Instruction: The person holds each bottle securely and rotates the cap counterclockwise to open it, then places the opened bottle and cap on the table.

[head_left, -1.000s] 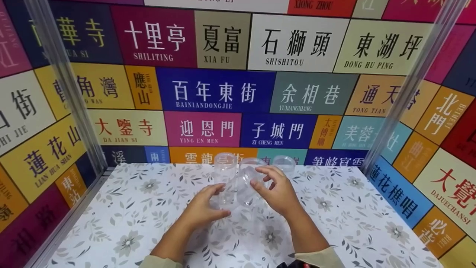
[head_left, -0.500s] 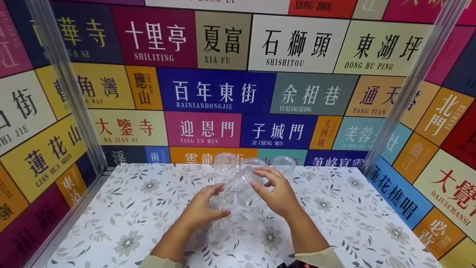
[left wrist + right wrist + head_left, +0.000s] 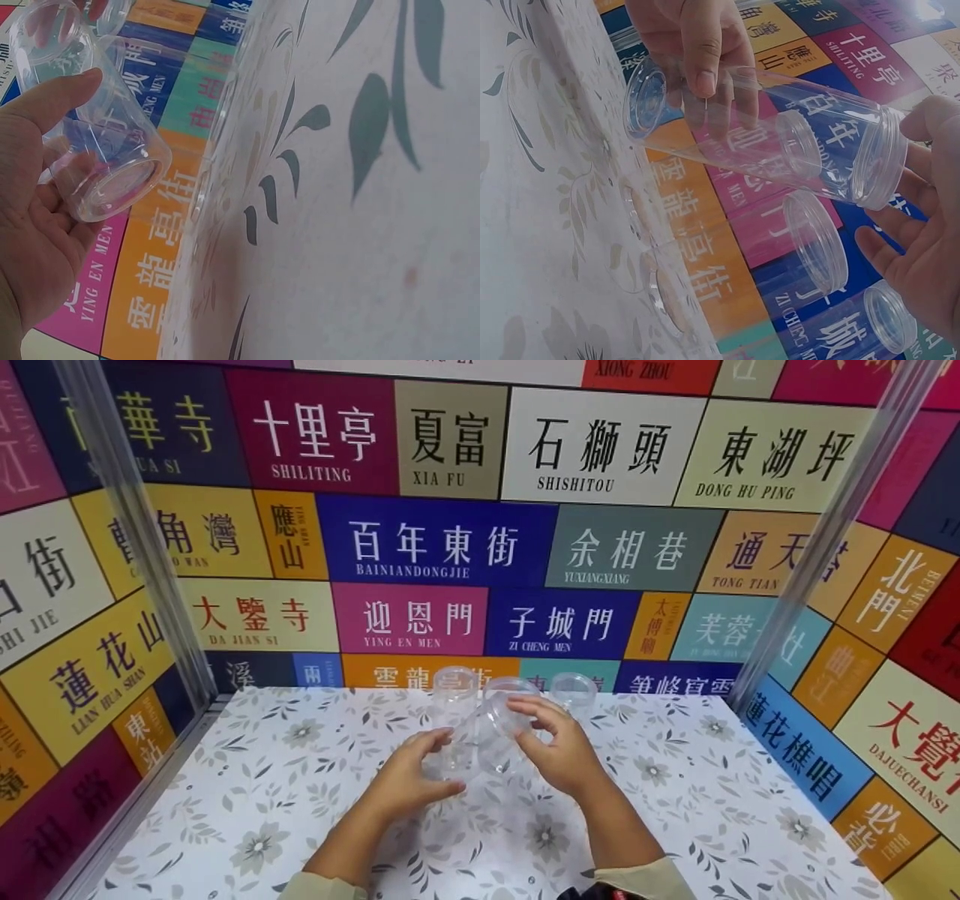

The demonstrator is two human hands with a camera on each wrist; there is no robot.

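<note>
A clear plastic jar (image 3: 765, 142) lies tilted between my two hands, its ridged top end towards the right hand. My left hand (image 3: 416, 776) holds the base end; in the left wrist view its thumb lies along the wall of the jar (image 3: 120, 127) and the fingers curl beneath. At the other end my right hand (image 3: 559, 746) grips the rim, thumb on one side and fingers round the other, as the right wrist view shows. Behind stand several similar see-through jars: one left (image 3: 454, 681), one in the middle (image 3: 514, 685) and one right (image 3: 574, 690).
A white table (image 3: 300, 810) with a grey floral pattern lies under the hands. Colourful panels (image 3: 442, 544) with printed place names rise behind and at both sides. Clear upright posts (image 3: 142, 525) stand at the corners.
My right thumb and fingers have shifted slightly around the jar's top end, and the jar's tilt has altered a little. The left hand and the standing jars stay where they were.
</note>
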